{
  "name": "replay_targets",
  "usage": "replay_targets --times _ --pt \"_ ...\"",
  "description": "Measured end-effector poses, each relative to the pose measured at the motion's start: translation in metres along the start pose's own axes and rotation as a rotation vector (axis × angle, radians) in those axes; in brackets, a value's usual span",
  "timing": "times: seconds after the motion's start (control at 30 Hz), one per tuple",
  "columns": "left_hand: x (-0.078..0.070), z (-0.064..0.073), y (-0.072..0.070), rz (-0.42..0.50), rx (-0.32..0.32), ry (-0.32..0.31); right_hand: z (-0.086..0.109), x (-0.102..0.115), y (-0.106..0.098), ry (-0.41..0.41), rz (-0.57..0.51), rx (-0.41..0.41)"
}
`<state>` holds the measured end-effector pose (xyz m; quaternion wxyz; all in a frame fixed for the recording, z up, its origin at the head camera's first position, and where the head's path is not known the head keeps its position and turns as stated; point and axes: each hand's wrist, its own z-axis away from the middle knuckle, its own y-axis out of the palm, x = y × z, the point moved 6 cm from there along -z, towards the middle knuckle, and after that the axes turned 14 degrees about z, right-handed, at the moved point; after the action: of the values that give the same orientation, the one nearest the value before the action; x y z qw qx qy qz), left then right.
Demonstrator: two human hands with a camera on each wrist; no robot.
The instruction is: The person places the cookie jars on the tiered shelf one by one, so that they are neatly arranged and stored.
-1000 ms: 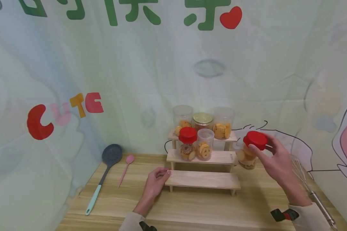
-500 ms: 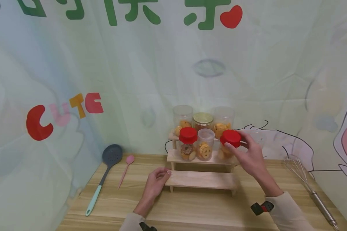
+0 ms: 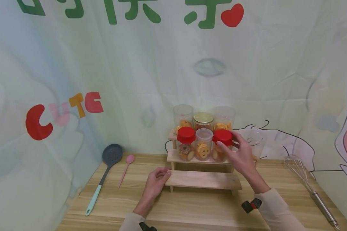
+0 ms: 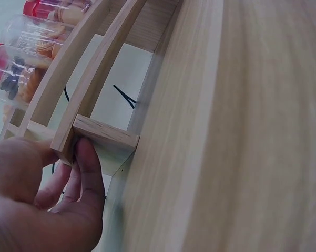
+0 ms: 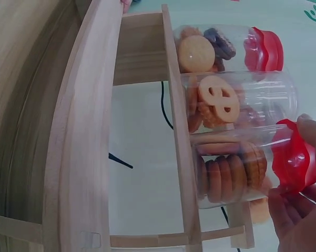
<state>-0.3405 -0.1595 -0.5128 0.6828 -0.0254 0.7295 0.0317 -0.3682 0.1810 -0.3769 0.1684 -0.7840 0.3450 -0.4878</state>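
My right hand (image 3: 243, 158) grips the red lid of a cookie jar (image 5: 234, 170) at the right end of the middle step. Beside it on that step, close together, stand a clear-topped cookie jar (image 3: 203, 144) and another red-lidded cookie jar (image 3: 186, 146). Their base rests on a three-step wooden display stand (image 3: 203, 179), whose lowest step is bare. My left hand (image 3: 156, 184) pinches the left end of that step between thumb and fingers, as the left wrist view (image 4: 63, 194) shows.
Three more jars, one with a gold lid (image 3: 203, 118), line the top step. Behind my right hand is a clear container (image 3: 257, 141). A slotted skimmer (image 3: 112, 155) and pink spoon (image 3: 129, 159) lie left, a whisk (image 3: 312, 192) right. A printed cloth (image 3: 133, 80) hangs behind.
My right hand has carried the red-lidded jar leftward from beside the stand to the middle step. The two jars there have shifted slightly left. My left hand has stayed in place.
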Motion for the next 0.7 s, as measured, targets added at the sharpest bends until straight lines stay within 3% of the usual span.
replay_targets --times 0.47,0.7 --pt "-0.003 0.002 0.001 -0.012 -0.006 0.000 0.002 -0.009 0.003 0.019 -0.067 -0.007" --pt "-0.002 0.001 0.000 -0.018 -0.002 -0.004 0.020 -0.033 -0.004 0.024 -0.024 0.001"
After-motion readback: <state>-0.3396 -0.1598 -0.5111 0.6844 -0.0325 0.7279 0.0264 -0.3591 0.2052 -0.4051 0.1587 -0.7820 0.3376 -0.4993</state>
